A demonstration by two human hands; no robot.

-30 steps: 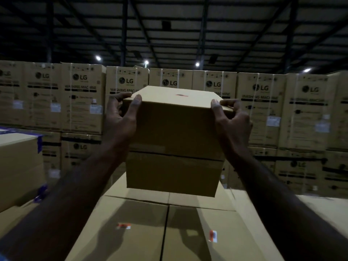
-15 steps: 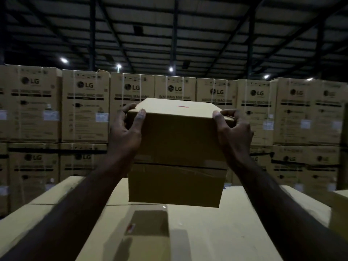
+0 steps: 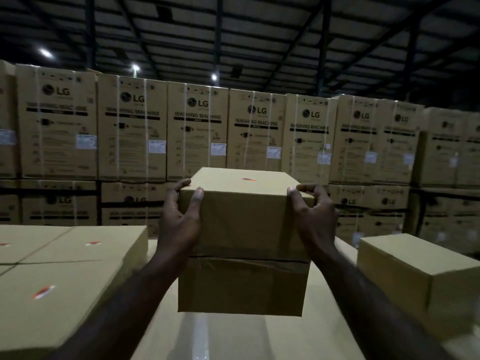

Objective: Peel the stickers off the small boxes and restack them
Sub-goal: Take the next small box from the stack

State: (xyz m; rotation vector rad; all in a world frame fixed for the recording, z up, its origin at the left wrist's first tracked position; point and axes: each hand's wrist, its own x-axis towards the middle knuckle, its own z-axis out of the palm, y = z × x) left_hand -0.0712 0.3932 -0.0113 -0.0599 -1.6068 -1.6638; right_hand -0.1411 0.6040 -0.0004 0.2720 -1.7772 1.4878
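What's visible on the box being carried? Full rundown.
The carried box is plain brown cardboard, upright, held in the air above a cardboard surface. A dark seam band crosses its front face partway down. A small red sticker sits on its top. The left hand and right hand grip its upper side edges, thumbs on the front face.

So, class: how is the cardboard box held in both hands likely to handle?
The box looks stiff: its edges stay straight under the left hand and right hand. Probably fairly light, carried by its upper corners alone. Plain cardboard shouldn't slip.
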